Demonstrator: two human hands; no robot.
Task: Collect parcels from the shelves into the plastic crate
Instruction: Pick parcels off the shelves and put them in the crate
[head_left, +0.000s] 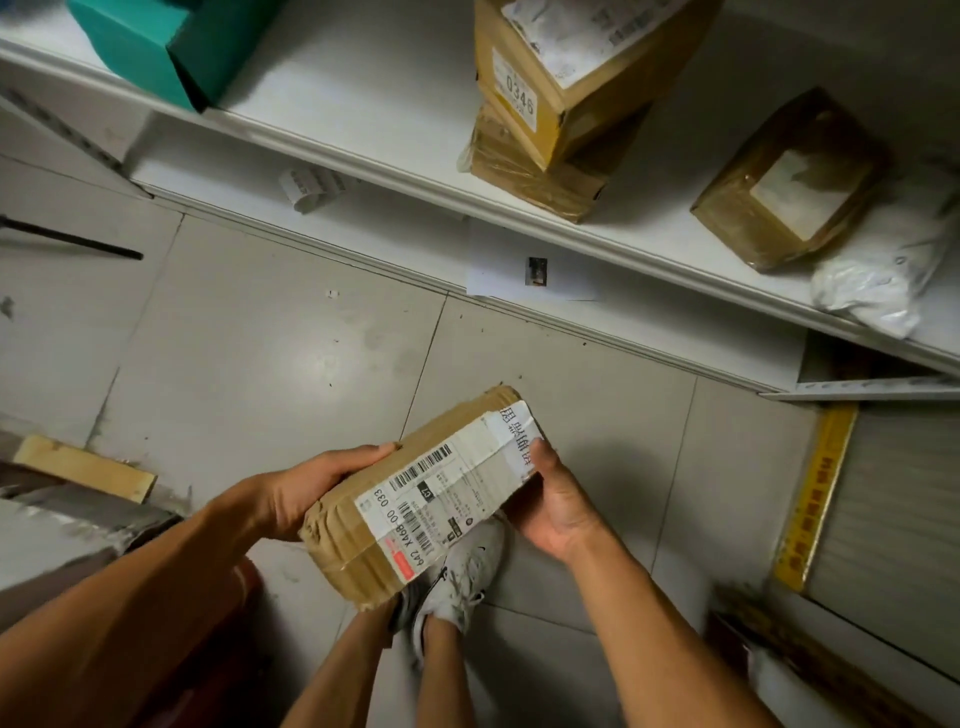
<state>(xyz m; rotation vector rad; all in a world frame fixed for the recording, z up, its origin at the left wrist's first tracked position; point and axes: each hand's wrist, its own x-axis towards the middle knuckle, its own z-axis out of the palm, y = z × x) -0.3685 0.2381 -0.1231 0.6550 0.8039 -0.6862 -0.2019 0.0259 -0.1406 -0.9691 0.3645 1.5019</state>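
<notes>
Parcel (421, 493) held label-up above the floor (260, 338), clear of the shelf (395, 171), left hand (306, 493) and right hand (556, 504) at opposite long edges, fingers clamped on cardboard. Crate not in view. Best kept level with both grips firm, turned toward the crate, lowered in flat rather than dropped.

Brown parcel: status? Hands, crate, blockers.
Left hand and right hand both clamp brown parcel over floor. Crate not in view. Stacked parcels on shelf. No blockers.
</notes>
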